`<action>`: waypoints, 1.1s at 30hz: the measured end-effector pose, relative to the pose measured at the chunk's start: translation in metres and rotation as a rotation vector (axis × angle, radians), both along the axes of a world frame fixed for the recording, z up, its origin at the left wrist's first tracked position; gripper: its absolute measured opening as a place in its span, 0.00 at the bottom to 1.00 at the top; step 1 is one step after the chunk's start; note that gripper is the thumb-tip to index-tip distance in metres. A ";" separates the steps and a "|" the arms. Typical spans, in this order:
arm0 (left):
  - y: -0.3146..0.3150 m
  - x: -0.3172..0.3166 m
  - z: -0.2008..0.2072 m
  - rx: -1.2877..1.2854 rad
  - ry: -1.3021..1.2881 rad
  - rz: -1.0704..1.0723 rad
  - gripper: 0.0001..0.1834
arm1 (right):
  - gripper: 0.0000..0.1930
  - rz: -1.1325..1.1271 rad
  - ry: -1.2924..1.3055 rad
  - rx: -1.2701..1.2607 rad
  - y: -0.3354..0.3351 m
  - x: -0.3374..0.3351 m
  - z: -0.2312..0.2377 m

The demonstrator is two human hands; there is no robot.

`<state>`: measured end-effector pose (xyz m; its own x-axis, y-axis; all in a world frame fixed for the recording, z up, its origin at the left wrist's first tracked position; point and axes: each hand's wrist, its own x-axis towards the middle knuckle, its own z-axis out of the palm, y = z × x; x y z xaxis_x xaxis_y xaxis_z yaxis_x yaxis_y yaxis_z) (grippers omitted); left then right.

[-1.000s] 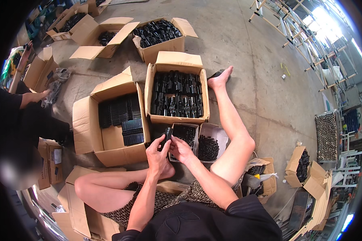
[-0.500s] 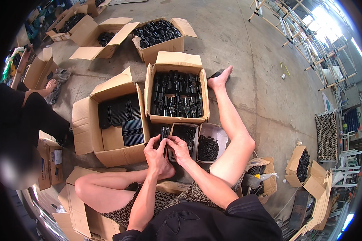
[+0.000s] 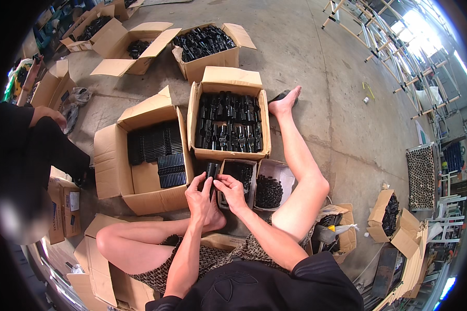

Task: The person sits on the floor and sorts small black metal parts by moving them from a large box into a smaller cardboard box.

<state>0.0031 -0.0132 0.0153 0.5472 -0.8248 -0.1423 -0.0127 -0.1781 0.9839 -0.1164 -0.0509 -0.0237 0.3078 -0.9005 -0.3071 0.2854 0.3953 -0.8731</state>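
Between my two hands stands a glossy black tubular part [image 3: 212, 169], roughly upright. My left hand [image 3: 196, 197] is closed around its lower left side. The thumb and fingers of my right hand [image 3: 232, 194] pinch at its right side; whether a small piece sits between them is too small to tell. Just beyond my hands are a narrow white tray [image 3: 253, 173] of small black pieces and a second white tray [image 3: 291, 180] holding small black pellet-like pieces [image 3: 269, 193]. Farther off, a cardboard box [image 3: 231, 154] holds rows of similar black parts [image 3: 228, 122].
Left of my hands, an open carton [image 3: 106, 163] contains stacked black ribbed pieces [image 3: 171, 171]. More boxes of black parts [image 3: 202, 41] stand farther away. Another person [image 3: 46, 140] sits at the left. My legs frame the trays; a small carton [image 3: 349, 233] is by my right thigh.
The black tubular part has turned slightly in my fingers, and my right fingers have shifted a little. At the left, the other person's hand has drawn back from the grey plastic bag.
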 end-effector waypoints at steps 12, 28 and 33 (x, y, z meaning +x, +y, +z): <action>-0.002 0.004 -0.011 0.025 0.186 -0.085 0.19 | 0.12 0.045 0.285 -0.189 -0.010 -0.007 0.004; 0.000 0.004 -0.044 0.125 0.751 0.012 0.12 | 0.09 0.102 1.332 -0.309 -0.072 -0.100 -0.013; 0.004 0.006 -0.047 0.131 0.701 0.010 0.12 | 0.09 -0.044 1.228 -0.255 -0.072 -0.103 -0.017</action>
